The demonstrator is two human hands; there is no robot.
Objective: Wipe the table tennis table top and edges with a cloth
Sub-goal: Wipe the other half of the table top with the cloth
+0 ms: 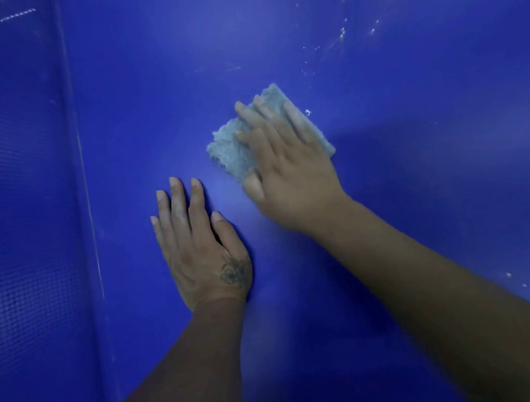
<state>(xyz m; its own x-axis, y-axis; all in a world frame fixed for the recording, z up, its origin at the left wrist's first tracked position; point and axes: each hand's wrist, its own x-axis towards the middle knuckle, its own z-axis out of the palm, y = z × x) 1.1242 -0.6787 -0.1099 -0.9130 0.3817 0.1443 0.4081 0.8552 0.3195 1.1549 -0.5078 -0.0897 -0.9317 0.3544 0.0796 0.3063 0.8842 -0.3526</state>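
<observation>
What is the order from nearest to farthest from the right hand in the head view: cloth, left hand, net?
1. cloth, pressed under the right hand
2. left hand, just beside it, lower left
3. net, far left

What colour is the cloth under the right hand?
Pale grey-blue cloth, fuzzy texture; head view.

**What there is, by number**

There is one blue table (416, 187) with one grey cloth (230, 149) on it. Two hands are in view: one left hand (201, 257) and one right hand (290, 179). One net (19, 222) runs along the left side. One tattoo (233, 272) marks the left hand. White specks (343, 32) dot the far right, too many and too small to count.
</observation>
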